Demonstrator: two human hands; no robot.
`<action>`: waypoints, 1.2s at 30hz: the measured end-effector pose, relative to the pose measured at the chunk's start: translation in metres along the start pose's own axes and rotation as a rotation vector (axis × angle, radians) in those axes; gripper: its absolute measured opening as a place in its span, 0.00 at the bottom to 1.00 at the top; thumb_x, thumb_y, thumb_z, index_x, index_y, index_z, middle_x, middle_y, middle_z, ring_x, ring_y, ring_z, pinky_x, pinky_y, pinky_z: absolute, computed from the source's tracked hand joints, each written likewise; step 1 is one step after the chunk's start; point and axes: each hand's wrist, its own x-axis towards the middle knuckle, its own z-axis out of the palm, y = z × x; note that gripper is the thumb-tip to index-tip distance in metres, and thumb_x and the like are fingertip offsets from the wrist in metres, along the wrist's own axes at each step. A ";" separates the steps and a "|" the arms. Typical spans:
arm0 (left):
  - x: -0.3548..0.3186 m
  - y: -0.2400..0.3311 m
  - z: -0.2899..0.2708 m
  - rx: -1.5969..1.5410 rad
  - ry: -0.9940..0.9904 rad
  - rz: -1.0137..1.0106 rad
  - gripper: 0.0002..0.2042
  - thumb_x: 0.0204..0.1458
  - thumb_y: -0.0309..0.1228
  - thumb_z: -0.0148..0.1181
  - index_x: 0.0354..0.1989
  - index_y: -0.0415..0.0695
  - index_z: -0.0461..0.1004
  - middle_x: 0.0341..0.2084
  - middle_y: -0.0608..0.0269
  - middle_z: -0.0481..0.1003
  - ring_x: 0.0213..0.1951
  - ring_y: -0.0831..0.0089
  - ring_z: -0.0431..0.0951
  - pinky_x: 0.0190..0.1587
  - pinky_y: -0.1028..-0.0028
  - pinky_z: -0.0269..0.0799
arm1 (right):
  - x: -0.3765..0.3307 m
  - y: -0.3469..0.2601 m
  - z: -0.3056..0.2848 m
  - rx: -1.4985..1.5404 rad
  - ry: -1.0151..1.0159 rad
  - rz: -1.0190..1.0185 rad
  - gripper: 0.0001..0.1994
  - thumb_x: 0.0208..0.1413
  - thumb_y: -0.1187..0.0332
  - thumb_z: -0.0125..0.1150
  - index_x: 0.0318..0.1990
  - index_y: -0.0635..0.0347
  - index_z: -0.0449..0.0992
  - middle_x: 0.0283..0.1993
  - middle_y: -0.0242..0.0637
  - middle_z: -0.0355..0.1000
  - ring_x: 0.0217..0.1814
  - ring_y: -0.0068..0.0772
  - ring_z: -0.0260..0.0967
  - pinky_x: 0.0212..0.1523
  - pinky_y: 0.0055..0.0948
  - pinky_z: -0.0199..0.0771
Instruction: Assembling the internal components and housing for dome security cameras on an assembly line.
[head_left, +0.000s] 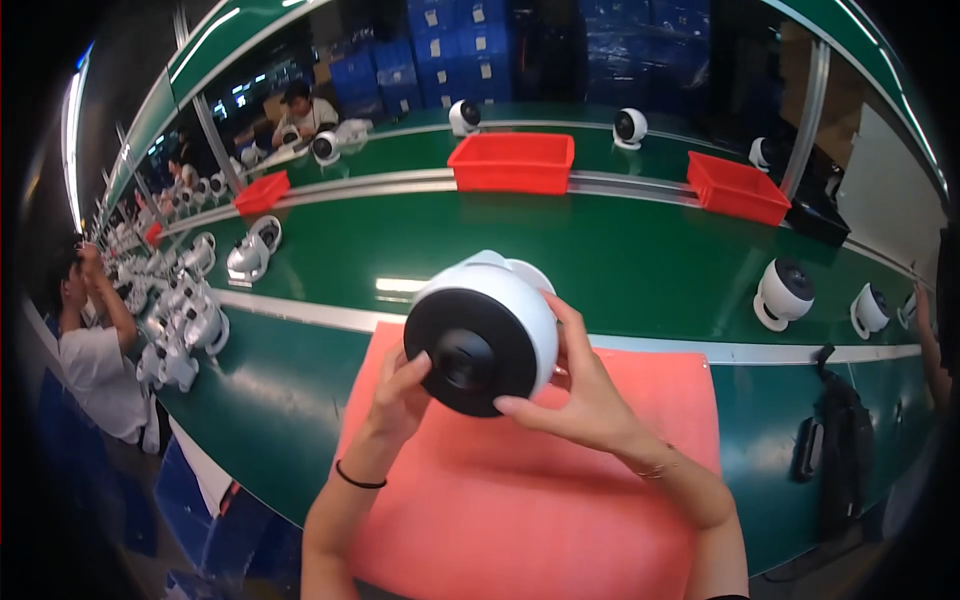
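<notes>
Head view: a round white camera (478, 335) was held over the pink mat (570, 500), its black face toward the worker. The left hand (398, 395) was clamped on its left side, one fingertip on the black face; the right hand (585, 395) was closed around the right side, thumb at the lower rim. The housing appeared stiff, fairly light and probably slippery; the lens (463, 360) was likely fragile, making the white shell the safer hold. Beyond stood a red bin (513, 178).
</notes>
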 end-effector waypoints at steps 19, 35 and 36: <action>0.139 -0.074 0.020 -0.196 0.075 -0.428 0.28 0.50 0.49 0.51 0.54 0.45 0.58 0.51 0.51 0.61 0.50 0.57 0.66 0.47 0.59 0.70 | 0.068 0.086 -0.059 0.622 0.395 0.179 0.37 0.44 0.60 0.63 0.60 0.60 0.50 0.56 0.43 0.57 0.58 0.39 0.58 0.54 0.36 0.62; 0.114 -0.054 0.014 -0.133 0.575 0.063 0.22 0.51 0.39 0.51 0.54 0.46 0.59 0.56 0.53 0.56 0.61 0.67 0.51 0.57 0.66 0.49 | 0.055 0.128 -0.139 0.028 0.980 0.153 0.36 0.47 0.54 0.60 0.59 0.60 0.50 0.53 0.42 0.57 0.54 0.36 0.53 0.60 0.33 0.46; 0.112 -0.046 0.005 -0.104 0.589 0.099 0.24 0.51 0.40 0.49 0.56 0.46 0.56 0.58 0.53 0.53 0.63 0.65 0.47 0.60 0.65 0.43 | 0.049 0.111 -0.136 0.164 0.985 0.100 0.32 0.48 0.56 0.58 0.58 0.58 0.52 0.51 0.39 0.57 0.53 0.34 0.53 0.59 0.33 0.46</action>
